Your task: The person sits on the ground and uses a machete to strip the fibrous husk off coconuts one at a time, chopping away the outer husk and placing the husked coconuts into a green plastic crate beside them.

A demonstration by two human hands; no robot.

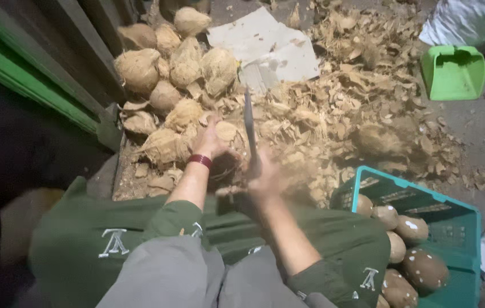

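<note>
Sitting low over green-clad knees, a person works a coconut point(225, 162) held just ahead of them. The right hand point(265, 177), blurred, is closed round the handle of a long blade point(249, 128) that stands nearly upright, touching or just beside the coconut's right side. The left hand point(211, 140), a red band at its wrist, is curled over the coconut's top. To the right sits a teal crate point(453, 228) of husked coconuts; beyond lie unhusked coconuts point(168, 68) and husk scraps point(345, 102) on the floor.

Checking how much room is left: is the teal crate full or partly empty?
Partly empty: the teal crate holds peeled coconuts along its left side, while bare mesh floor shows on the right.
</note>
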